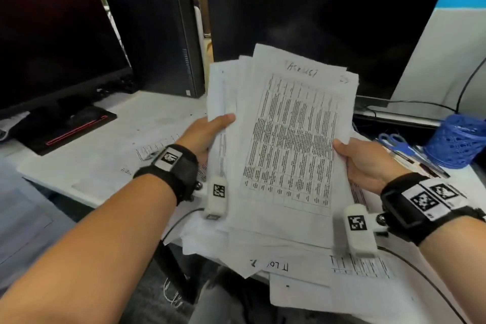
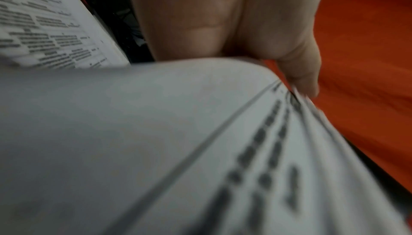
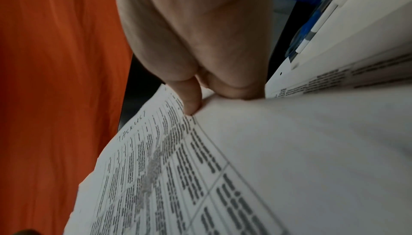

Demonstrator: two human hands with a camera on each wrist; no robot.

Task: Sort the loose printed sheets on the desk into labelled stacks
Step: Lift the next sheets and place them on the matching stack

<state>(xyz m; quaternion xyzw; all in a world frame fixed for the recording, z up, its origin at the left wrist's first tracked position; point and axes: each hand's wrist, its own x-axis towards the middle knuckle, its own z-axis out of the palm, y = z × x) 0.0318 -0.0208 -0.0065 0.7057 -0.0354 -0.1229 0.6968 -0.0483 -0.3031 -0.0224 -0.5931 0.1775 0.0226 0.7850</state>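
Observation:
A fanned bundle of printed sheets (image 1: 286, 139) is held up in front of me, its top page a dense table with a handwritten word at the head. My left hand (image 1: 207, 131) pinches the bundle's left edge, thumb on top. My right hand (image 1: 363, 163) grips the right edge, thumb on the top page. In the left wrist view the left hand (image 2: 296, 73) curls over the sheets (image 2: 156, 133). The right wrist view shows the right hand (image 3: 200, 87) pinching the table page (image 3: 178, 177). More loose sheets (image 1: 328, 279) lie on the desk below.
A dark monitor (image 1: 52, 42) stands at the left, a larger one (image 1: 328, 13) straight ahead, a black computer case (image 1: 160, 42) between them. A blue mesh pen pot (image 1: 457, 142) and blue scissors (image 1: 394, 139) sit at the right. Other papers (image 1: 110, 155) cover the white desk's left side.

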